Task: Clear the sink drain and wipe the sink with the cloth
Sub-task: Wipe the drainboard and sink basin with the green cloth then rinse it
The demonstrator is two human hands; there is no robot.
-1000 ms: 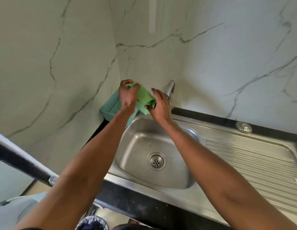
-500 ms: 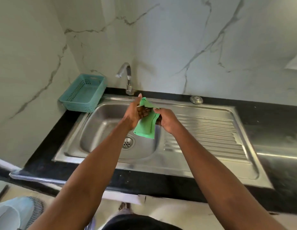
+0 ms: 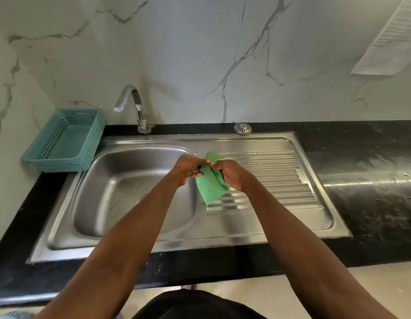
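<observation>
The left hand (image 3: pixel 187 168) and the right hand (image 3: pixel 231 173) meet above the divide between basin and drainboard, both with fingers curled and pinching the upper edge of the green cloth (image 3: pixel 210 186); the cloth hangs between them in loose folds, its lower corner drooping free over the near ribs of the drainboard (image 3: pixel 268 178), clear of the steel as far as can be told; it looks light, soft and limp, so it will likely sag wherever it is not held and is best gathered into a pad under the palm for wiping, or kept by an edge for folding; damp or dry cannot be told. To the left lies the sink basin (image 3: pixel 121 180), its drain mostly hidden behind the left forearm; the tap (image 3: pixel 135 104) rises at the far rim; a loose round strainer (image 3: pixel 242 128) sits on the far edge of the black counter (image 3: pixel 360 171); a teal perforated basket (image 3: pixel 66 139) stands far left against the marble wall.
</observation>
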